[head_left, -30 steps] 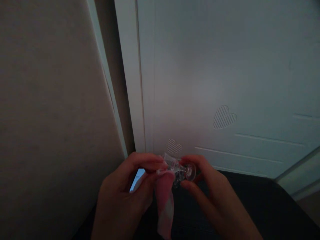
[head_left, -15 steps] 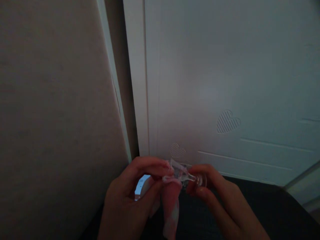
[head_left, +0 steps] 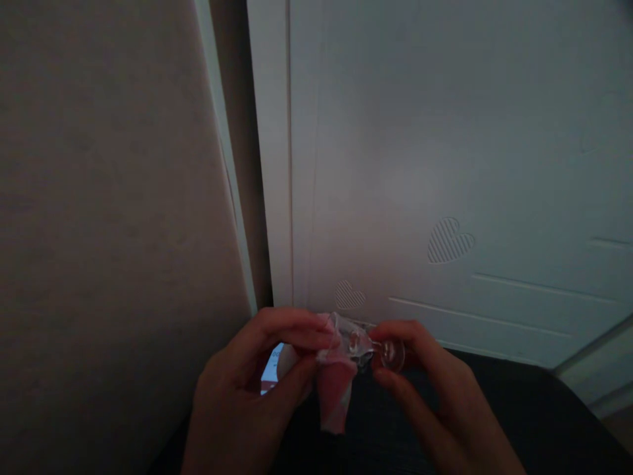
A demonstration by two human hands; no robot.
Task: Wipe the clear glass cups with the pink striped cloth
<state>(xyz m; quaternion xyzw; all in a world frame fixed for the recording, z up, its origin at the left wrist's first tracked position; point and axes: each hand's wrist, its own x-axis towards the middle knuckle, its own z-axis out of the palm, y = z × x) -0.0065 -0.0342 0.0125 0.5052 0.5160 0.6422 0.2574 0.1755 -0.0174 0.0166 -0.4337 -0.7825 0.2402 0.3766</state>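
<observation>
A small clear stemmed glass [head_left: 349,335] lies nearly sideways between my hands, bowl to the left and round foot to the right. My right hand [head_left: 432,389] pinches it around the stem and foot with thumb and fingers. In my left hand [head_left: 252,379] is a pink and white cloth [head_left: 336,392], gripped between thumb and fingers at the glass's rim. One end of the cloth hangs down below the bowl. Whether any cloth reaches inside the bowl is hard to tell in the dim light.
Behind my left hand a lit phone screen [head_left: 270,369] partly shows. Beneath is a dark tabletop [head_left: 475,402] with a rounded right corner. A white panel [head_left: 395,165] with embossed hearts rises behind it, and a brownish wall [head_left: 109,198] stands at left.
The glass has turned slightly, so its foot faces me more. The hanging cloth end has drawn up shorter. My left hand has shifted a little to the left.
</observation>
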